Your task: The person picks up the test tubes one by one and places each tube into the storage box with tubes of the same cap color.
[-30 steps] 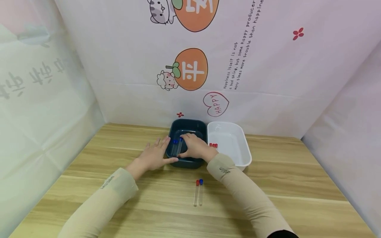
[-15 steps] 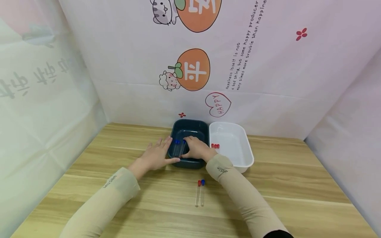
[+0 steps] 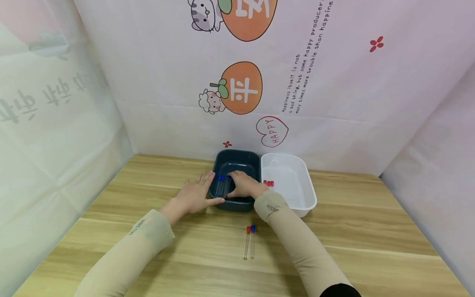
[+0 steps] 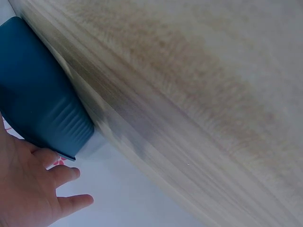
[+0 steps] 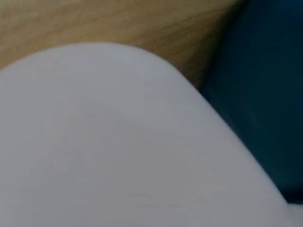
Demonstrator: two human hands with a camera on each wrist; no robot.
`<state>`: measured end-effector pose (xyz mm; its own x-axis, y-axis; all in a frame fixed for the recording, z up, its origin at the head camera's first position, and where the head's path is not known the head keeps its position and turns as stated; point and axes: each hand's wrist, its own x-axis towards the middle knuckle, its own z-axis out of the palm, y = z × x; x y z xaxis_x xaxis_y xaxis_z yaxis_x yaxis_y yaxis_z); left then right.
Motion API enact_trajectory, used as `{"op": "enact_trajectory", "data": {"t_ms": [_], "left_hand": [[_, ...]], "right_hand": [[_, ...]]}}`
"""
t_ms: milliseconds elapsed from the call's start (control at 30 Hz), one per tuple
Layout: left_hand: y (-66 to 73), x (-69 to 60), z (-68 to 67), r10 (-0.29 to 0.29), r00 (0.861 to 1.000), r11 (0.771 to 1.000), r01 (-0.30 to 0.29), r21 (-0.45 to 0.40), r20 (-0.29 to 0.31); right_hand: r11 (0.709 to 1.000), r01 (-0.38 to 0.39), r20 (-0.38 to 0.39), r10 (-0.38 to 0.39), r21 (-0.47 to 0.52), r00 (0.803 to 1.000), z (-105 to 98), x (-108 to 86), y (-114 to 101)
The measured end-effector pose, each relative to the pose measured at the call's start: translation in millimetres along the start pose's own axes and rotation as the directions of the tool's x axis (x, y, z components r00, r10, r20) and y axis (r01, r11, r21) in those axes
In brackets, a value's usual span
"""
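Note:
In the head view my right hand (image 3: 245, 185) reaches into the dark blue bin (image 3: 237, 152). Between its thumb and fingertips it pinches a blue-capped test tube (image 3: 228, 181), laid alongside other blue-capped test tubes (image 3: 220, 187) at the bin's left. My left hand (image 3: 193, 196) has its fingers spread and touches the bin's left and front edges. Red-capped test tubes (image 3: 269, 183) lie in the white bin (image 3: 309, 187); my right wrist hides most of them. On the table, a red-capped test tube (image 3: 246, 243) lies beside a blue-capped one (image 3: 252, 243).
The two bins stand side by side on the wood-grain table (image 3: 356, 231), near the printed backdrop cloth (image 3: 326, 140). Cloth also hangs at left and right. In the right wrist view a blurred white surface covers most of the frame.
The right hand has lowered the blue-capped test tube slightly toward the bin's floor, beside the others. My left hand stays at the bin's edge. The view has shifted a little.

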<state>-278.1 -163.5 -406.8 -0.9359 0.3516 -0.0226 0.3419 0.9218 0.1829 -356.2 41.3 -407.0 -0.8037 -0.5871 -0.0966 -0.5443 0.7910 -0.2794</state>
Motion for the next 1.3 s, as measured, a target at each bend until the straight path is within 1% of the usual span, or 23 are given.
{"op": "enact_trajectory", "data": {"t_ms": [100,300,600,833,1067,1300], "left_hand": [[-0.2,-0.1,-0.3,0.004,1.000,1.000,-0.004,0.003,-0.001],[0.7,-0.2,-1.3,0.003,1.000,1.000,-0.003,0.014,0.005],[2.4,3.9,-2.2,0.003,1.000,1.000,-0.004,0.030,0.014],[1.4,3.8,-2.3,-0.004,1.000,1.000,0.003,0.031,0.018],[0.7,2.4,-0.8,-0.008,1.000,0.999,0.007,0.031,0.021],[-1.0,2.5,0.3,-0.015,1.000,0.999,0.014,0.032,0.025]], "right_hand": [[1.000,-0.004,0.010,0.004,0.006,1.000,1,3.1,0],[1.000,0.024,0.024,-0.024,0.012,0.999,2,7.6,-1],[1.000,-0.020,0.055,0.021,-0.020,0.998,0,13.5,0],[0.999,-0.047,0.073,0.049,-0.027,0.996,1,17.0,0],[0.998,-0.052,0.102,0.055,-0.038,0.993,4,18.5,-1],[0.998,-0.047,0.108,0.051,-0.035,0.993,3,18.3,-3]]}}
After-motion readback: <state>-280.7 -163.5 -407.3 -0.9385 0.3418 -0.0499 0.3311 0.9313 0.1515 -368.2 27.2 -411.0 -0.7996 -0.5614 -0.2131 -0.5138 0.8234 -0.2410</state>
